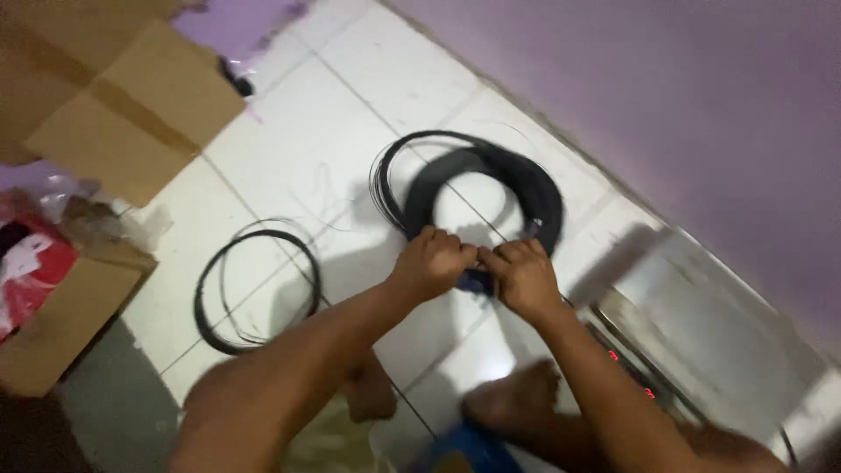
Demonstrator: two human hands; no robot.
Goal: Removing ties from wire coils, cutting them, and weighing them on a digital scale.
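Both hands were pinched together on the near edge of the thick black wire coil lying on the white tile floor: left hand & right hand touching. Best w/ strands bunched tight, grip close. Thinner wire loop lay apart, to the left.
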